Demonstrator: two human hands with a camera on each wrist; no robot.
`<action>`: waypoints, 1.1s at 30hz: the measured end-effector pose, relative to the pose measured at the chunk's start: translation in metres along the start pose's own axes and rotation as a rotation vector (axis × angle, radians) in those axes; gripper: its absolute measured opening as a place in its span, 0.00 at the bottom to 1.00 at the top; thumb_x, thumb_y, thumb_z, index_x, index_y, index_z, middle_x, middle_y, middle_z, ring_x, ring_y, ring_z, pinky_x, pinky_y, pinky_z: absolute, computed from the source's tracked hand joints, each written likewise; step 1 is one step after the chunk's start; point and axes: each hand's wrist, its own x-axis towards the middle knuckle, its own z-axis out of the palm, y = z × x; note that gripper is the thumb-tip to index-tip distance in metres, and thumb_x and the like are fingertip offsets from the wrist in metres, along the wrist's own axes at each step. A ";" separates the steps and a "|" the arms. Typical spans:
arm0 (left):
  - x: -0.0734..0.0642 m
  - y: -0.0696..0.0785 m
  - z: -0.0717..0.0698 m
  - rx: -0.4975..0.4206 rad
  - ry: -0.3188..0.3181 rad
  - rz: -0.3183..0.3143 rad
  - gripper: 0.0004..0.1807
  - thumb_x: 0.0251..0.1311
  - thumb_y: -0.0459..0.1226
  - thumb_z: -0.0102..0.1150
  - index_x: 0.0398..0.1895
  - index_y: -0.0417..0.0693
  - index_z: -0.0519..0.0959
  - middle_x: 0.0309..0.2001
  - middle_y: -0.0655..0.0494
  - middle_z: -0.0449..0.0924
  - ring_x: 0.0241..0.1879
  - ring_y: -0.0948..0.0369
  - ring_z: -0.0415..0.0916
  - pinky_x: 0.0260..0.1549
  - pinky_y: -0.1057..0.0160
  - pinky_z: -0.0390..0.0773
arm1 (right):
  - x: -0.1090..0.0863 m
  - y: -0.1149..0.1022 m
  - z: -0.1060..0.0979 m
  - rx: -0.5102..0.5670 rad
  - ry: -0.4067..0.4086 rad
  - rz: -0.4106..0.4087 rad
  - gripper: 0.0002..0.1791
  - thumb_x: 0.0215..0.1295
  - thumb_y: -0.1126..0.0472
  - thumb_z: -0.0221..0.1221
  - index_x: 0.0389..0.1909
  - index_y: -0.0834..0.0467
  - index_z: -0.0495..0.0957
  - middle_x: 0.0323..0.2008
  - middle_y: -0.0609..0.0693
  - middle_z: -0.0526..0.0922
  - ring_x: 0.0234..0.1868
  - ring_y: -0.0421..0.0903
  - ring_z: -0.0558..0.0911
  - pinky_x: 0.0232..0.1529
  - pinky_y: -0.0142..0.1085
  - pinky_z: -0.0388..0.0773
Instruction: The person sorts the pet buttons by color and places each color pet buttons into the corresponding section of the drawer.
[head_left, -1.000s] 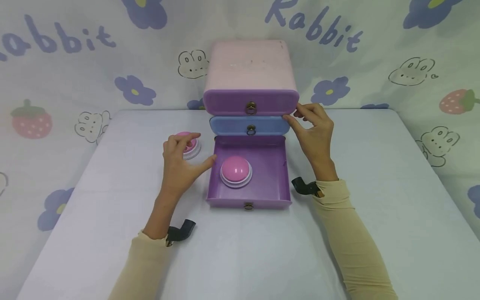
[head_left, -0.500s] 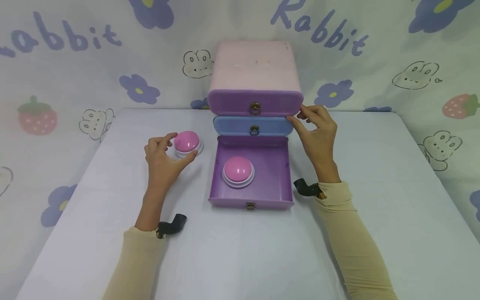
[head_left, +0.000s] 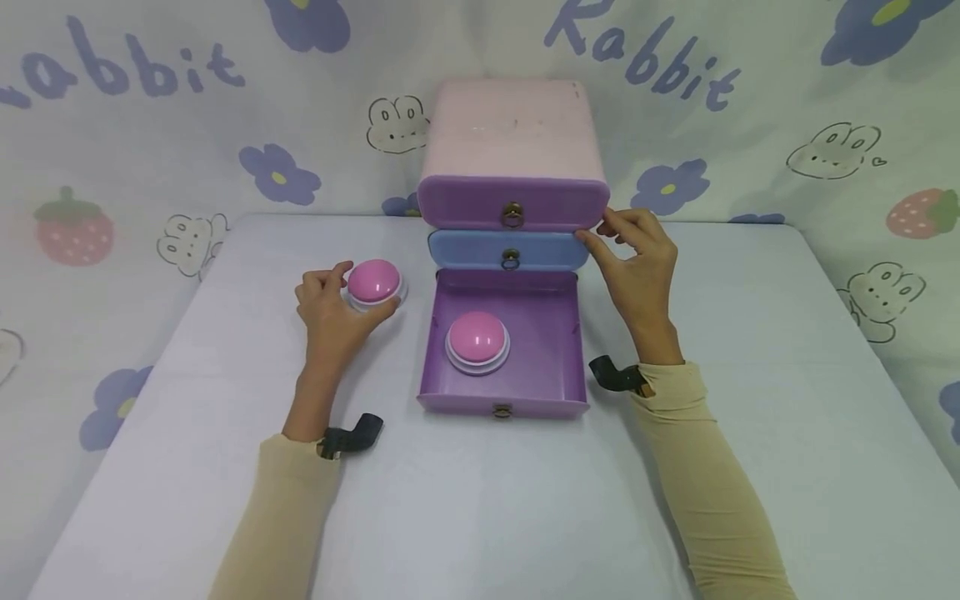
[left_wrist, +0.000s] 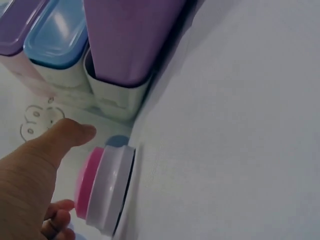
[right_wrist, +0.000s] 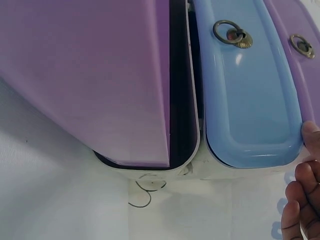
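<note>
My left hand [head_left: 330,312] spreads its thumb and fingers around a pink dome push button [head_left: 373,282] with a white base, on the table left of the drawer cabinet [head_left: 517,129]. In the left wrist view, the thumb [left_wrist: 80,134] stands apart from the button's base [left_wrist: 111,190], with fingertips close to the pink dome. A second pink dome push button [head_left: 477,337] sits in the pulled-out purple bottom drawer [head_left: 543,367]. My right hand [head_left: 637,258] holds the cabinet's right side, its thumb [right_wrist: 311,132] at the seam between the blue drawer [right_wrist: 250,95] and the purple top drawer.
The pink cabinet stands at the back of the white table [head_left: 750,417], against a curtain [head_left: 720,50] printed with rabbits, flowers and strawberries. Brass ring pulls [head_left: 511,260] hang on the drawer fronts. Each wrist carries a black camera mount [head_left: 356,433].
My left hand has moved left, from beside the bottom drawer to around the button on the table. The right hand stays at the cabinet; the head view has shifted slightly.
</note>
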 end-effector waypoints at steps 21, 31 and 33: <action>0.004 -0.012 0.007 -0.018 -0.023 -0.052 0.40 0.46 0.46 0.79 0.61 0.37 0.75 0.49 0.40 0.62 0.56 0.46 0.55 0.54 0.47 0.59 | -0.002 0.001 -0.001 -0.017 -0.007 0.018 0.22 0.50 0.70 0.75 0.49 0.64 0.85 0.37 0.60 0.83 0.39 0.51 0.78 0.43 0.33 0.73; 0.004 0.004 0.000 -0.100 0.015 -0.023 0.37 0.46 0.44 0.79 0.61 0.40 0.77 0.47 0.45 0.63 0.54 0.52 0.56 0.49 0.53 0.61 | -0.003 0.000 0.001 -0.012 -0.005 0.042 0.22 0.50 0.71 0.75 0.49 0.63 0.85 0.37 0.59 0.83 0.39 0.52 0.79 0.44 0.36 0.73; 0.004 0.008 -0.002 -0.106 0.009 -0.024 0.38 0.45 0.44 0.79 0.61 0.40 0.77 0.46 0.46 0.63 0.53 0.52 0.57 0.48 0.54 0.62 | -0.003 -0.001 0.001 -0.017 -0.008 0.047 0.22 0.50 0.71 0.75 0.49 0.63 0.85 0.37 0.59 0.83 0.40 0.52 0.79 0.44 0.35 0.73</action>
